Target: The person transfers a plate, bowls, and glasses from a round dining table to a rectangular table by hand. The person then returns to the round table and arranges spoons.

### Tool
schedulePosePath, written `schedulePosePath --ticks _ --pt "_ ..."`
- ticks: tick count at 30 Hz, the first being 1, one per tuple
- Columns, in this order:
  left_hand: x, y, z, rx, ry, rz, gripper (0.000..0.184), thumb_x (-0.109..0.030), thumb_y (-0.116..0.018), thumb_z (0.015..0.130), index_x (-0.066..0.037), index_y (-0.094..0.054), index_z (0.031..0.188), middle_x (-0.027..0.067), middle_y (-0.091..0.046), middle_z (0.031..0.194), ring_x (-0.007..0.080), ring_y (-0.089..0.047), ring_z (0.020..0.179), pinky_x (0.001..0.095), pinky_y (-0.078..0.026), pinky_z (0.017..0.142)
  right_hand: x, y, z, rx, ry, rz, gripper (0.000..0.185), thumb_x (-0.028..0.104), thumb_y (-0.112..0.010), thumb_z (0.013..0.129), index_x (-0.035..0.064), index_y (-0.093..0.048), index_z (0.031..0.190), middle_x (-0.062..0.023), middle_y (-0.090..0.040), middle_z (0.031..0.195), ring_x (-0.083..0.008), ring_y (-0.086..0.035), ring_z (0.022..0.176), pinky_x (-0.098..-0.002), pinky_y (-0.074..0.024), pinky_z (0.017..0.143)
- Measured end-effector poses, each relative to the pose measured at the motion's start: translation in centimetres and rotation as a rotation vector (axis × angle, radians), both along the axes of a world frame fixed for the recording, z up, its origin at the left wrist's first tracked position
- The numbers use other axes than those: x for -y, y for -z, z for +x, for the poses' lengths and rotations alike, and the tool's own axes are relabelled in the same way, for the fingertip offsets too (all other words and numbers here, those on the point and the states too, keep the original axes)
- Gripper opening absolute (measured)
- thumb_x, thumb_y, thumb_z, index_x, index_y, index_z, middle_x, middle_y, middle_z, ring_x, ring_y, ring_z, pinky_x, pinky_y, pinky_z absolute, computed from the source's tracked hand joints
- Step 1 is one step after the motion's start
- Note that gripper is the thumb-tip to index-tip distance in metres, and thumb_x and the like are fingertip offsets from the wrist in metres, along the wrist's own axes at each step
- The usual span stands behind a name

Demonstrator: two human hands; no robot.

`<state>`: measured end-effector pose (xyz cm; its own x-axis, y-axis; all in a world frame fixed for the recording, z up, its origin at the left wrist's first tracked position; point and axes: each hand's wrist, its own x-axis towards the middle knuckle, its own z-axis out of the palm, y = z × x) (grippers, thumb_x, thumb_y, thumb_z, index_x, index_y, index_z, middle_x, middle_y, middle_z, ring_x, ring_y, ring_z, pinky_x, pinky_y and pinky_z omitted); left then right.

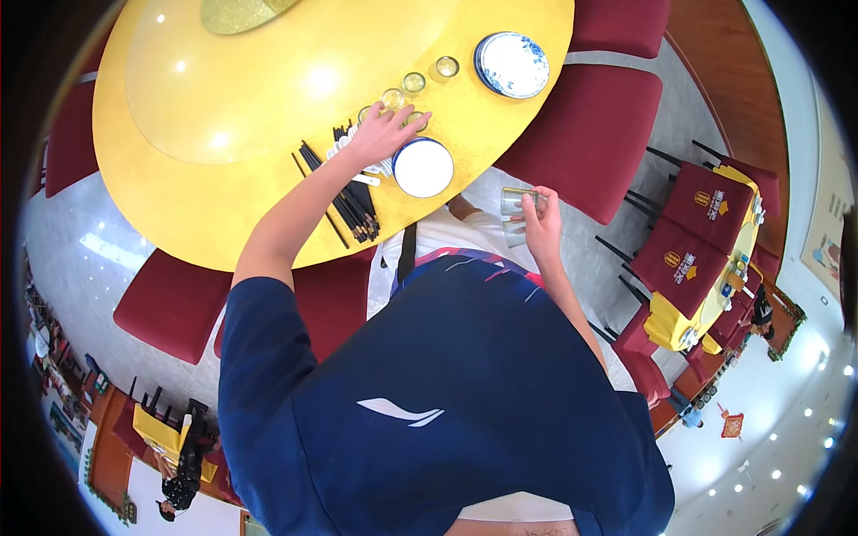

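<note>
Person in a dark blue shirt, at the big yellow table (206,214). Nearest, 1 o'clock: right hand (542,223) raised off the table edge, forearm bent up, fingers curled round two held glasses (518,202), one beside the other, thumb against them.

At 11 o'clock on the table: one bundle of black chopsticks (356,213), overlapping, can't count; white spoons (368,180) right by it, several, piled. At 12: near plate stack (424,168), one stack, white top, blue rim.

Just past that, between 11 and 12: left hand (382,138), arm stretched long, palm down, fingers spread over the table glasses (414,83). Can't tell if it's pinching one. Five glasses on the table: three run off toward 12, two by the fingers.

Farther, between 12 and 1: far plate stack (511,65), one, blue floral pattern. 11 o'clock: one clear turntable (259,80). Way out at 2: a second table (728,295), yellow cloth, maroon chairs (684,228). Back at 8: another person (185,464) in dark clothes.
</note>
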<state>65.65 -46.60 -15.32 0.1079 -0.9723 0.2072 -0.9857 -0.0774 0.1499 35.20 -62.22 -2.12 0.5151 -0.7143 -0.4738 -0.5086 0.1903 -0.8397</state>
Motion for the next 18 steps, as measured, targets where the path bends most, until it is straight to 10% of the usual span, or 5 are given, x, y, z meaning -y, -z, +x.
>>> schedulePosePath --ticks 5,18 --pt "0.9 -0.1 -0.3 -0.019 -0.029 0.045 0.046 -0.042 -0.049 0.092 -0.024 -0.046 0.133 0.0033 -0.061 0.081 0.0207 -0.061 0.070 0.0448 -0.040 0.083 -0.1 0.0 0.3 -0.002 -0.017 -0.029 0.024 0.015 -0.059 0.093 0.0030 -0.045 0.109 -0.0079 -0.063 0.087 -0.0101 -0.061 0.076 -0.0263 -0.0542 0.063" --pt "-0.1 -1.0 0.2 -0.036 -0.056 0.017 0.047 -0.045 -0.059 0.086 -0.016 -0.053 0.123 0.0025 -0.062 0.070 0.0186 -0.059 0.060 0.0329 -0.042 0.065 -0.7 -0.2 0.0 -0.004 -0.173 -0.158 0.029 0.013 -0.063 0.089 0.0040 -0.046 0.110 -0.0062 -0.063 0.086 -0.0091 -0.060 0.072 -0.0254 -0.0504 0.062"
